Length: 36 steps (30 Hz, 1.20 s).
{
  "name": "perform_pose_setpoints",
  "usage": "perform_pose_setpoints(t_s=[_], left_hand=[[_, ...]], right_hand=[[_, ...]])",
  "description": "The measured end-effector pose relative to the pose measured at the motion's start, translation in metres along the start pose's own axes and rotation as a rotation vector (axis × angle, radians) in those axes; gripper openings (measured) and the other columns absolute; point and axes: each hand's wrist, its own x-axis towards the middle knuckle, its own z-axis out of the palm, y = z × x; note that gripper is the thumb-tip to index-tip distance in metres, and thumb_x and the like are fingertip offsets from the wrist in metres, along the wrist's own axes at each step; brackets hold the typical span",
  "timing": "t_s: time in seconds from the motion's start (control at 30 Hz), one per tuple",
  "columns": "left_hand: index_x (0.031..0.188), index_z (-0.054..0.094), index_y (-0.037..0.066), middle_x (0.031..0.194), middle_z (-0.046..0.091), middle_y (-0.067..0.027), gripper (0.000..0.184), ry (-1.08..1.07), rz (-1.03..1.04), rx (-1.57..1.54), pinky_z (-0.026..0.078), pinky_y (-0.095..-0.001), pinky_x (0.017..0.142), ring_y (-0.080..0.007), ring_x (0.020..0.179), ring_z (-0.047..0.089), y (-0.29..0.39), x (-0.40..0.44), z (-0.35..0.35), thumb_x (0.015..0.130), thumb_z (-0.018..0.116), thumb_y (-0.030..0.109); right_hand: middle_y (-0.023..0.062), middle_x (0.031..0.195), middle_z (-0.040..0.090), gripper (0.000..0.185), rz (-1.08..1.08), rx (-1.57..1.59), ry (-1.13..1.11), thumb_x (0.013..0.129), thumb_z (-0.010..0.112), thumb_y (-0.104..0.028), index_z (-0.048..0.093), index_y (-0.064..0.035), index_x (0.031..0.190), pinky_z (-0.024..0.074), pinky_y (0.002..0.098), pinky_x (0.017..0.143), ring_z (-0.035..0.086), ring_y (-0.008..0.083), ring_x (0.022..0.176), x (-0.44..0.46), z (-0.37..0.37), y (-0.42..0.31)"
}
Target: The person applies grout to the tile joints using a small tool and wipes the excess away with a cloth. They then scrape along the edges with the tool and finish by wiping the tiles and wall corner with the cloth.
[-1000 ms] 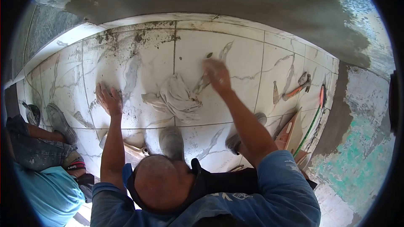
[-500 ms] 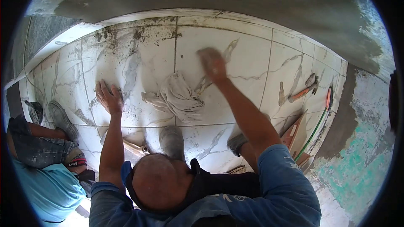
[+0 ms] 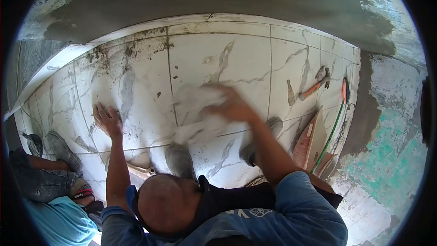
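My left hand [image 3: 108, 120] rests on the white, grey-veined tile floor [image 3: 150, 86] with its fingers spread and nothing in it. A whitish cloth [image 3: 193, 98], smeared by motion, hangs from my right hand [image 3: 233, 105] over the middle tiles. The fingers of that hand are blurred but look closed on the cloth. Small dark crumbs lie on the tiles near the cloth. Dark grit [image 3: 136, 48] covers the tile edge by the wall, ahead of my left hand.
To the right lie an orange-handled hammer [image 3: 314, 89], a small flat tool [image 3: 290, 93], an orange-and-green stick-like tool [image 3: 339, 109] and a board-like float [image 3: 306, 139]. Another person [image 3: 57, 214] sits at the left. A pale, pipe-like tool [image 3: 142, 171] lies near my foot.
My right hand has moved back toward me and taken up the cloth, which lay bunched on the tiles. My left hand stays flat on the floor. The view has shifted slightly.
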Motion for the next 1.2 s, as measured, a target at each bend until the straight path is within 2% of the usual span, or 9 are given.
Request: perform_pose_setpoints(t_s=[0.13, 0.27, 0.47, 0.67, 0.8, 0.9, 1.03, 1.1, 1.2], left_hand=[[0.139, 0.046, 0.006, 0.142, 0.044, -0.0191, 0.052, 0.006, -0.011, -0.005, 0.032, -0.0507, 0.107, -0.0373, 0.130, 0.042, 0.003, 0.001, -0.001, 0.094, 0.053, 0.031], [0.139, 0.046, 0.005, 0.143, 0.043, -0.0192, 0.052, -0.015, -0.023, 0.027, 0.032, -0.0512, 0.108, -0.0374, 0.130, 0.042, 0.005, 0.002, -0.001, 0.093, 0.053, 0.029], [0.139, 0.046, 0.004, 0.141, 0.043, -0.0203, 0.056, -0.025, -0.047, 0.040, 0.032, -0.0523, 0.107, -0.0387, 0.129, 0.041, 0.013, 0.005, -0.006, 0.089, 0.058, 0.026], [0.140, 0.043, 0.004, 0.141, 0.042, -0.0208, 0.058, -0.031, -0.024, 0.018, 0.031, -0.0531, 0.108, -0.0403, 0.128, 0.040, 0.017, 0.008, -0.013, 0.089, 0.058, 0.027], [0.142, 0.041, 0.004, 0.142, 0.041, -0.0204, 0.059, -0.045, -0.020, 0.023, 0.030, -0.0530, 0.109, -0.0393, 0.129, 0.039, 0.015, 0.008, -0.012, 0.090, 0.057, 0.029], [0.142, 0.041, 0.004, 0.142, 0.041, -0.0205, 0.059, -0.020, 0.005, 0.005, 0.030, -0.0530, 0.109, -0.0390, 0.130, 0.039, 0.008, 0.002, -0.008, 0.091, 0.056, 0.030], [0.141, 0.043, 0.004, 0.141, 0.043, -0.0206, 0.059, -0.029, -0.025, 0.014, 0.030, -0.0535, 0.109, -0.0396, 0.129, 0.040, 0.001, 0.000, -0.001, 0.090, 0.057, 0.030], [0.139, 0.045, 0.005, 0.141, 0.043, -0.0202, 0.058, -0.017, -0.055, -0.008, 0.031, -0.0539, 0.108, -0.0399, 0.130, 0.040, 0.006, 0.002, -0.005, 0.089, 0.058, 0.029], [0.138, 0.046, 0.005, 0.140, 0.044, -0.0198, 0.057, -0.017, -0.040, 0.006, 0.031, -0.0537, 0.109, -0.0396, 0.130, 0.040, 0.006, 0.003, -0.004, 0.088, 0.058, 0.029]], right_hand=[[0.0134, 0.102, 0.071, 0.061, 0.245, 0.268, 0.424, 0.077, 0.076, -0.015, 0.051, 0.0117, 0.126, 0.0490, 0.0308, 0.090, 0.066, 0.0204, 0.094, -0.013, -0.154, 0.037], [0.0183, 0.121, 0.064, 0.070, 0.311, 0.208, 0.507, 0.081, 0.071, -0.033, 0.047, -0.0001, 0.138, 0.0413, 0.0345, 0.102, 0.059, 0.0245, 0.114, 0.012, -0.255, 0.161], [0.0042, 0.150, 0.043, 0.068, 0.384, -0.795, 1.136, 0.089, 0.049, -0.061, 0.045, -0.0216, 0.145, 0.0278, 0.0435, 0.114, 0.035, 0.0300, 0.139, 0.123, -0.226, 0.239], [0.0124, 0.146, 0.046, 0.057, 0.220, -0.471, 1.119, 0.090, 0.058, -0.036, 0.048, -0.0160, 0.142, 0.0363, 0.0472, 0.107, 0.046, 0.0323, 0.129, 0.181, -0.024, 0.103], [0.0179, 0.137, 0.052, 0.053, -0.569, -0.433, 1.039, 0.084, 0.053, -0.010, 0.051, -0.0065, 0.136, 0.0357, 0.0479, 0.107, 0.048, 0.0360, 0.127, 0.232, 0.148, 0.030], [0.0113, 0.131, 0.059, 0.047, -0.516, -0.216, 0.482, 0.078, 0.062, -0.005, 0.061, -0.0121, 0.124, 0.0418, 0.0410, 0.103, 0.056, 0.0320, 0.116, 0.225, 0.206, -0.062], [0.0121, 0.122, 0.064, 0.046, -0.505, 0.078, 0.544, 0.078, 0.062, -0.001, 0.061, -0.0106, 0.123, 0.0375, 0.0431, 0.105, 0.057, 0.0298, 0.113, 0.171, 0.160, -0.074], [0.0129, 0.127, 0.060, 0.042, -0.374, -0.669, 0.328, 0.089, 0.058, -0.010, 0.056, -0.0081, 0.131, 0.0285, 0.0507, 0.109, 0.052, 0.0278, 0.121, 0.106, 0.075, -0.037], [0.0147, 0.129, 0.058, 0.049, 0.250, 0.234, 0.460, 0.093, 0.053, -0.015, 0.046, -0.0024, 0.141, 0.0464, 0.0309, 0.096, 0.058, 0.0190, 0.113, 0.060, -0.044, -0.002]])
